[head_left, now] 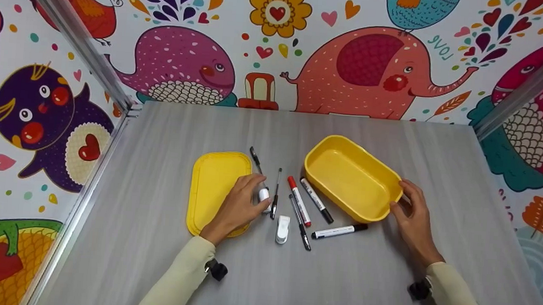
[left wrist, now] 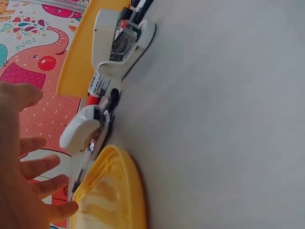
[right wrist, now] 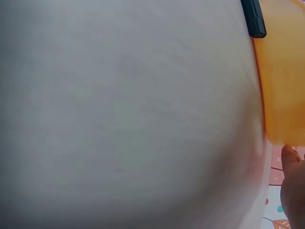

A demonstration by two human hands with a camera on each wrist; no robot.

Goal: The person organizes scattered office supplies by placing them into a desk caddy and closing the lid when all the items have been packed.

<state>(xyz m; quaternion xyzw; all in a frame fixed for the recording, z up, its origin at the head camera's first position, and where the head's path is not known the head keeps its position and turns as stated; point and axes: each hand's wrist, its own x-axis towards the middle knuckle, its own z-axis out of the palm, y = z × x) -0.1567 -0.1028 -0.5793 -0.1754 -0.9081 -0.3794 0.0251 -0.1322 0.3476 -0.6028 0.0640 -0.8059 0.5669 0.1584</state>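
Note:
My left hand (head_left: 239, 202) hovers over the near right part of a yellow lid (head_left: 216, 177), fingers spread. Just past its thumb and fingertips lies a small white stapler (head_left: 264, 198); the left wrist view shows a gap between the hand and this stapler (left wrist: 82, 130). On the right, my other hand (head_left: 414, 219) holds the right-hand corner of an empty yellow plastic box (head_left: 347, 175), thumb on the near side and fingers by the rim. In the right wrist view only the thumb (right wrist: 288, 157) and a bit of the hand show, at the box's edge.
Between lid and box lie a second white stapler (head_left: 283, 230), a red marker (head_left: 299, 202), black markers (head_left: 317, 200) (head_left: 338, 232) and several black pens (head_left: 276, 194). A metal frame (head_left: 86, 46) and cartoon-printed walls (head_left: 270, 50) border the grey table (head_left: 261, 287).

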